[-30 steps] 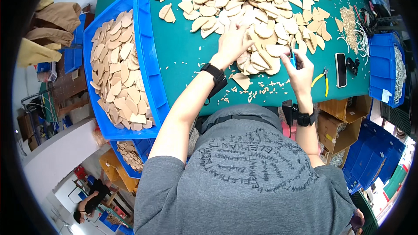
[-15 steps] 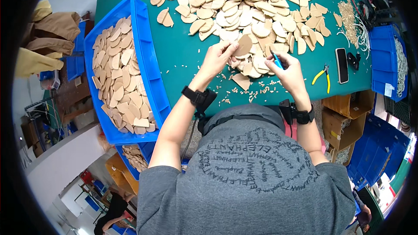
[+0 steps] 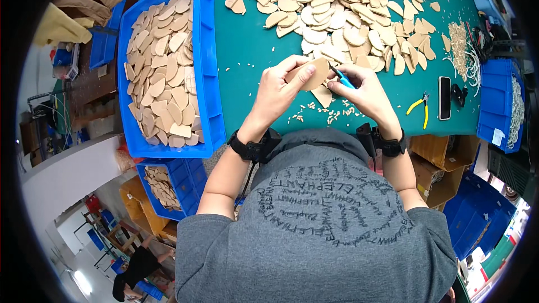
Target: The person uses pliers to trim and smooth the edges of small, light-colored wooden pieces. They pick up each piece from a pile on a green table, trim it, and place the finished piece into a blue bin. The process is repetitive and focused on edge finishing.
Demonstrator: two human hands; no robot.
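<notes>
Risk first, biggest down: the green counter (image 3: pixel 247 50) is crowded w/ a loose pile of wooden pieces (image 3: pixel 348 17), so a stray elbow could scatter them. The blue bin (image 3: pixel 205 78) sits at the left, nr the edge. Smaller: the blue-handled cutter (image 3: pixel 342 78) could slip & nick a fingertip. Left hand (image 3: pixel 278 92) is curled shut round a tan wooden piece (image 3: pixel 313 73), held above the counter; right hand (image 3: pixel 362 90) is closed tight on the cutter, tip right at the piece.
</notes>
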